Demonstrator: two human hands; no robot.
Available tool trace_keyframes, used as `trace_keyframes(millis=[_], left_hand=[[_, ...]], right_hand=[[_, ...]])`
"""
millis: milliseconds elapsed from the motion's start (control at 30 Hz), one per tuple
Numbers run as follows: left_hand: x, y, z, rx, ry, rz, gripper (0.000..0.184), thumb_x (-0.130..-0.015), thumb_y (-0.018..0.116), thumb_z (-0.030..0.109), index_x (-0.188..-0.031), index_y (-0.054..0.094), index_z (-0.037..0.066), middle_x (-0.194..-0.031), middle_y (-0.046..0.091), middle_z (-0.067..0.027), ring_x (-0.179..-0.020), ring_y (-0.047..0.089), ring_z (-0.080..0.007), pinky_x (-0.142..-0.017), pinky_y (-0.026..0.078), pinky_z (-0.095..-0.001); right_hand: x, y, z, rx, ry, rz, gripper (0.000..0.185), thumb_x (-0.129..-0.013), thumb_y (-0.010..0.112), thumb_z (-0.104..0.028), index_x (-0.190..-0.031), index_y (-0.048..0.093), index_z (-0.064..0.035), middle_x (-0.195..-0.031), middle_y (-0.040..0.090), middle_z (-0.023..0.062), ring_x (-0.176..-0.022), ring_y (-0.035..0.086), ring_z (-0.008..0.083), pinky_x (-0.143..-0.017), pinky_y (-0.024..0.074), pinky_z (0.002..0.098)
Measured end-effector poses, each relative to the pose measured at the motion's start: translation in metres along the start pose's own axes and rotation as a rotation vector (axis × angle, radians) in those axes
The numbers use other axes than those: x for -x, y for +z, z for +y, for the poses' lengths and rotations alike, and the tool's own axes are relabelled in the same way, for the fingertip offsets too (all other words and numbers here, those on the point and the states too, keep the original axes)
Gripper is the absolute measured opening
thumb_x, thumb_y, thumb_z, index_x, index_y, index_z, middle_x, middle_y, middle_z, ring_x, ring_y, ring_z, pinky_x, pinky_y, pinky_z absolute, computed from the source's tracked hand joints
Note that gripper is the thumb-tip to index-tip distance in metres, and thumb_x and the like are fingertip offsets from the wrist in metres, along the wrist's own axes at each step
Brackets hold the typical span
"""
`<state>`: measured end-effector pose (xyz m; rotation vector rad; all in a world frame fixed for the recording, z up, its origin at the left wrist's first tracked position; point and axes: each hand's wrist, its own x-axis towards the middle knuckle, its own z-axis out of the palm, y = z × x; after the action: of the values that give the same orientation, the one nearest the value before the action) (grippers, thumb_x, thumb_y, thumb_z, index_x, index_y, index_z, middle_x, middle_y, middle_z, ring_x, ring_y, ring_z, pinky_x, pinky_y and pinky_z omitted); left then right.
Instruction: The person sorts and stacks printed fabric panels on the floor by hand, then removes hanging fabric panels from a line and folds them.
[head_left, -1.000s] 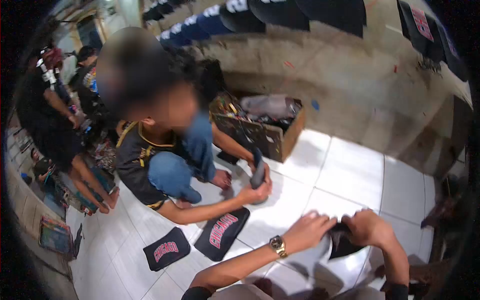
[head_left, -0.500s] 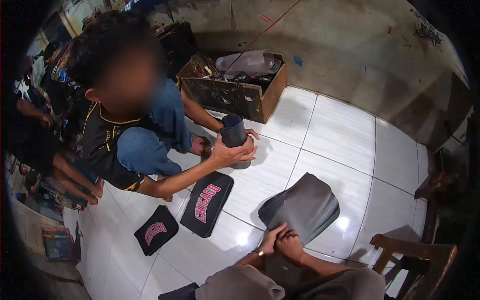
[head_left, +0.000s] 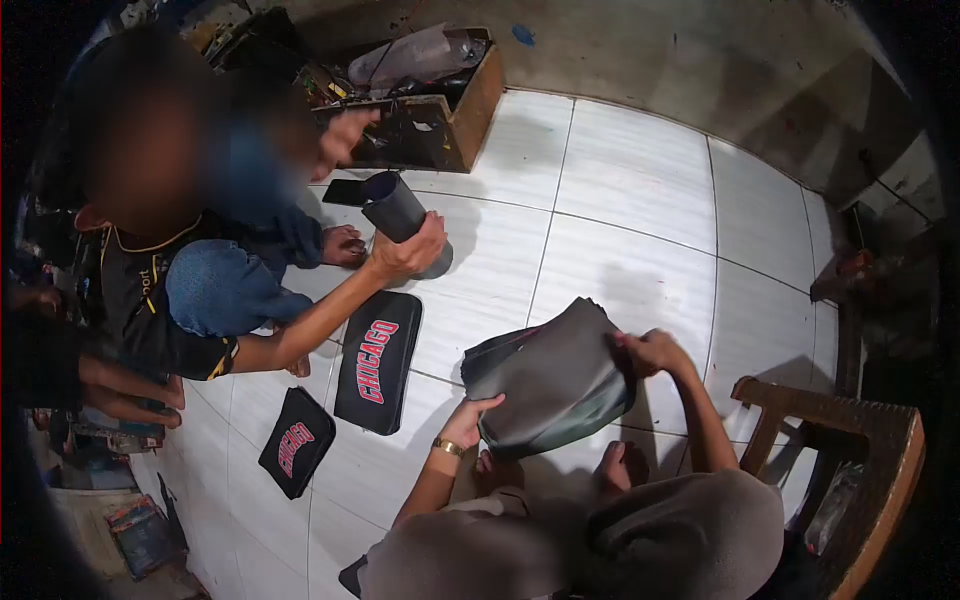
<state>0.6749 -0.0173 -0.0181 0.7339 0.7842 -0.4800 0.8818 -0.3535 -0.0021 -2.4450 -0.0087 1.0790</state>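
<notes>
A stack of dark grey, flexible sheets (head_left: 555,375) hangs between my two hands above the floor, its top edges slightly fanned. My left hand (head_left: 468,420), with a gold-coloured watch at the wrist, grips the lower left side, the thumb lying on top. At the upper right edge, my right hand (head_left: 655,352) has its fingers closed round the stack. Left of it lie two black flat pieces with red "CHICAGO" lettering, a larger one (head_left: 377,362) and a smaller one (head_left: 298,443).
A co-worker squats at the left, one hand (head_left: 412,248) round a dark rolled sheet (head_left: 395,208). A phone-like black slab (head_left: 344,192) lies near their foot. A wooden box (head_left: 470,130) of odds and ends stands by the wall; a wooden stool (head_left: 860,430) is at my right.
My hands have moved apart, from together at the stack's near edge to opposite sides, and the stack is lifted. The co-worker has taken one hand off the roll and raised it.
</notes>
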Motion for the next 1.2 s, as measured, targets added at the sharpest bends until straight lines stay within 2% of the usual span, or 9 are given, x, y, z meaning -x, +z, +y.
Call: trace_keyframes(millis=[100, 267, 367, 500, 667, 767, 933, 1067, 1200], left_hand=[[0.002, -0.009, -0.006, 0.020, 0.022, -0.016, 0.039, -0.090, 0.068, 0.011, -0.125, 0.057, 0.000, -0.120, 0.064, -0.0096, -0.107, 0.063, -0.0209, -0.091, 0.052, -0.0338], [0.011, -0.017, 0.008, 0.082, -0.158, -0.024, 0.040, -0.088, 0.069, 0.016, -0.122, 0.059, -0.003, -0.115, 0.066, -0.0109, -0.102, 0.066, -0.0221, -0.089, 0.053, -0.0352], [0.010, -0.022, 0.001, 0.099, -0.147, -0.042, 0.045, -0.086, 0.072, 0.020, -0.123, 0.059, -0.002, -0.114, 0.067, -0.0109, -0.103, 0.066, -0.0216, -0.089, 0.053, -0.0351], [0.013, -0.024, -0.005, -0.031, -0.029, -0.115, 0.046, -0.087, 0.071, 0.012, -0.129, 0.056, 0.000, -0.121, 0.064, -0.0096, -0.107, 0.064, -0.0184, -0.092, 0.052, -0.0340], [0.029, 0.006, 0.001, -0.009, 0.098, -0.091, 0.049, -0.086, 0.071, 0.005, -0.131, 0.052, -0.002, -0.127, 0.059, -0.0109, -0.116, 0.057, -0.0197, -0.097, 0.048, -0.0319], [0.025, 0.002, -0.004, -0.079, 0.291, -0.006, 0.048, -0.085, 0.070, 0.000, -0.130, 0.051, -0.003, -0.124, 0.061, -0.0094, -0.114, 0.058, -0.0189, -0.095, 0.048, -0.0314], [0.009, -0.001, -0.015, -0.343, 0.470, 0.088, 0.047, -0.087, 0.068, 0.002, -0.129, 0.048, -0.005, -0.123, 0.060, -0.0140, -0.112, 0.058, -0.0191, -0.095, 0.046, -0.0313], [0.032, 0.035, -0.011, -0.811, 0.976, 0.381, 0.047, -0.087, 0.069, 0.011, -0.127, 0.050, -0.007, -0.115, 0.064, -0.0177, -0.107, 0.061, -0.0250, -0.092, 0.047, -0.0346], [0.038, 0.037, -0.011, -0.797, 0.959, 0.206, 0.051, -0.084, 0.073, 0.014, -0.125, 0.049, -0.007, -0.111, 0.065, -0.0209, -0.102, 0.064, -0.0278, -0.089, 0.049, -0.0364]], right_hand=[[0.029, 0.032, -0.022, 0.243, -0.121, 0.202, 0.103, -0.070, 0.049, -0.088, -0.082, 0.066, 0.0133, -0.087, 0.067, 0.0328, -0.091, 0.069, 0.0401, -0.076, 0.0545, 0.0457], [0.031, 0.024, -0.017, -0.073, 0.088, -0.150, 0.106, -0.068, 0.049, -0.090, -0.084, 0.067, 0.0140, -0.087, 0.066, 0.0336, -0.094, 0.068, 0.0417, -0.083, 0.0528, 0.0457], [0.043, 0.043, -0.020, 0.118, 0.018, -0.024, 0.107, -0.069, 0.050, -0.089, -0.083, 0.066, 0.0156, -0.083, 0.067, 0.0293, -0.086, 0.068, 0.0398, -0.078, 0.0526, 0.0432], [0.027, 0.055, 0.010, -0.553, 0.065, -0.129, 0.083, -0.079, 0.061, -0.070, -0.101, 0.068, 0.0098, -0.093, 0.070, 0.0171, -0.085, 0.067, 0.0347, -0.077, 0.0513, 0.0391], [0.020, 0.053, -0.002, -1.106, 0.030, -0.411, 0.079, -0.088, 0.062, -0.053, -0.144, 0.040, -0.0017, -0.145, 0.047, 0.0124, -0.132, 0.044, 0.0263, -0.111, 0.0321, 0.0375], [0.027, 0.040, -0.014, -0.932, 0.014, -0.469, 0.081, -0.089, 0.062, -0.052, -0.146, 0.037, -0.0002, -0.142, 0.049, 0.0137, -0.130, 0.045, 0.0268, -0.110, 0.0329, 0.0377], [0.031, 0.056, 0.000, -0.747, -0.018, -0.282, 0.039, -0.081, 0.066, -0.011, -0.115, 0.057, 0.0053, -0.106, 0.063, 0.0095, -0.093, 0.060, 0.0189, -0.083, 0.0483, 0.0315], [0.089, 0.054, -0.035, -0.844, -0.484, -0.007, 0.035, -0.083, 0.059, -0.006, -0.116, 0.054, 0.0056, -0.092, 0.063, 0.0087, -0.081, 0.056, 0.0157, -0.073, 0.0480, 0.0301], [0.118, 0.068, -0.023, -0.658, -0.479, 0.149, 0.040, -0.082, 0.063, -0.006, -0.119, 0.055, 0.0046, -0.099, 0.065, 0.0122, -0.091, 0.057, 0.0162, -0.082, 0.0473, 0.0310]])
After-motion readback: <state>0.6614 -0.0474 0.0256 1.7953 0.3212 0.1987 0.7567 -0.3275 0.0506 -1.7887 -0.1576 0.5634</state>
